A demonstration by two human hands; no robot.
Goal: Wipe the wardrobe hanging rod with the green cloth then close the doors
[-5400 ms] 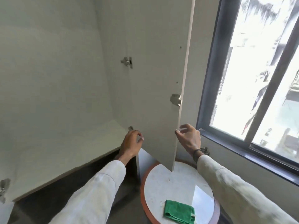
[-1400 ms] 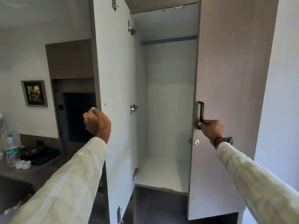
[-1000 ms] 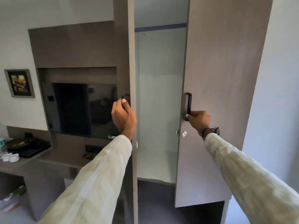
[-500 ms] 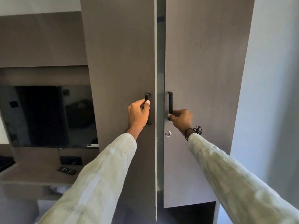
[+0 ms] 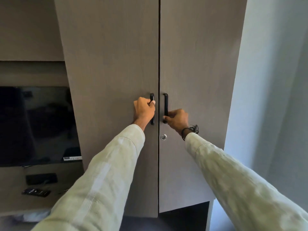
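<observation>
The two grey-brown wardrobe doors stand shut, with only a thin dark seam between the left door (image 5: 110,64) and the right door (image 5: 198,64). My left hand (image 5: 144,110) is wrapped around the black left handle (image 5: 152,97). My right hand (image 5: 176,120) grips the lower end of the black right handle (image 5: 165,102). A small round lock (image 5: 163,137) sits under the right handle. The hanging rod is hidden behind the doors, and the green cloth is out of view.
A dark television screen (image 5: 33,125) hangs to the left of the wardrobe, above a shelf with a black remote (image 5: 35,192). A pale wall (image 5: 270,97) runs along the right. A dark open recess (image 5: 185,214) lies under the right door.
Both doors have swung inward from wide open to fully shut. My hands stayed on the handles and came together. The wardrobe's inside and its rod have gone out of sight.
</observation>
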